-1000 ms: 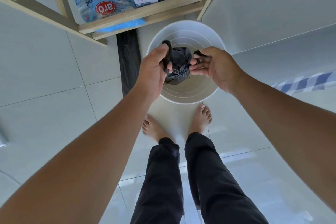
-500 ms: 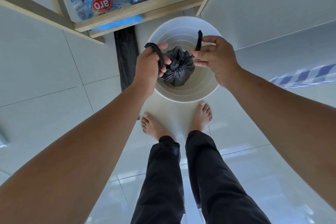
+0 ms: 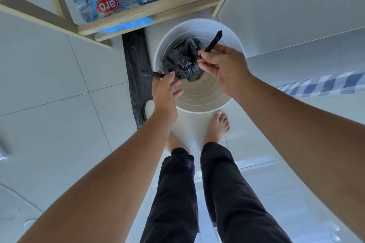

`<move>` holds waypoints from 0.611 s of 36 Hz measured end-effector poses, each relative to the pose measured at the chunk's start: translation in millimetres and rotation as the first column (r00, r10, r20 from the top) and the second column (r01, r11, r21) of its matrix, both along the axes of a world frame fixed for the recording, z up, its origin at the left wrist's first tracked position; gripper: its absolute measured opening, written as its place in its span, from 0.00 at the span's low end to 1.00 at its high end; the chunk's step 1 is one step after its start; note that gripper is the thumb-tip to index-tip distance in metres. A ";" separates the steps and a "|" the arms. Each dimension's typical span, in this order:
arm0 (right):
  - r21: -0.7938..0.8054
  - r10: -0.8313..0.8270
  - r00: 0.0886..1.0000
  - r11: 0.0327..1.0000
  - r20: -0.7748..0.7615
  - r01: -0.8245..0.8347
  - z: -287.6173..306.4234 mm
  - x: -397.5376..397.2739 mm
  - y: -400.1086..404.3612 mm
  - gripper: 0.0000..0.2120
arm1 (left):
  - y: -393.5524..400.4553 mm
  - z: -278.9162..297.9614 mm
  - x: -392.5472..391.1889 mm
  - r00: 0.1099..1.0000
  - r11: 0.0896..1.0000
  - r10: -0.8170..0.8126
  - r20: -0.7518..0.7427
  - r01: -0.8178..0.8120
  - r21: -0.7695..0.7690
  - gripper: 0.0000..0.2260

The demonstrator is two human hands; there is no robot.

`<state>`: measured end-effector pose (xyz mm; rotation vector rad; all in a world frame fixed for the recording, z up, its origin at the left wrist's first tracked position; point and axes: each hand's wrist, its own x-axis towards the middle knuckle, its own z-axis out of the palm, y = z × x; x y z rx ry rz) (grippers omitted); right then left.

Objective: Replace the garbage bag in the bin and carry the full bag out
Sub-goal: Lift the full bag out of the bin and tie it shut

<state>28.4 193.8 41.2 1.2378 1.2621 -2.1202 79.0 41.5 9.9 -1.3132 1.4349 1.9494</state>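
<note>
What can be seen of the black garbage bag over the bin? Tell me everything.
The black garbage bag is small, of thin crinkled plastic, gathered shut at its top into radiating pleats. Two twisted tails run out from the knot: the left hand pinches one, pulled out sideways, and the right hand pinches the other, which points up and away. The bag hangs inside the mouth of the white bin; whether it touches the wall cannot be told.

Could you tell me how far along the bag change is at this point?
Done: the full black bag is gathered shut at the neck, inside the white bin. In hand: the left hand and right hand each pull one tie end outward, tightening the knot. Left: lifting the bag out, lining the bin, perhaps with the flat black bag lying on the floor beside it, and carrying the full one out.
</note>
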 end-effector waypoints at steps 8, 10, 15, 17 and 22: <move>0.015 0.019 1.000 1.000 0.014 -0.020 -2.0 -1.5 11.0 0.17 | 4.5 0.3 -42.0 0.976 0.978 0.204 0.078 -0.206 0.020 0.26; 0.016 0.019 1.000 1.000 0.024 -0.019 -2.6 -1.3 12.1 0.19 | 3.8 2.4 -49.4 0.972 0.972 0.231 0.053 -0.233 0.037 0.26; 0.033 0.041 0.999 0.999 0.007 -0.041 -6.4 -1.5 16.2 0.13 | -1.4 8.1 -62.4 0.970 0.975 0.216 -0.108 -0.209 0.075 0.31; 0.038 0.032 0.999 0.999 0.002 -0.032 -9.0 -2.4 18.1 0.10 | -6.2 8.9 -67.2 0.975 0.990 0.118 -0.189 -0.101 0.095 0.32; 0.048 -0.010 1.000 0.999 -0.014 0.011 -14.8 -5.8 21.5 0.07 | -11.2 12.6 -78.8 0.922 0.975 -0.216 -0.323 0.222 -0.018 0.27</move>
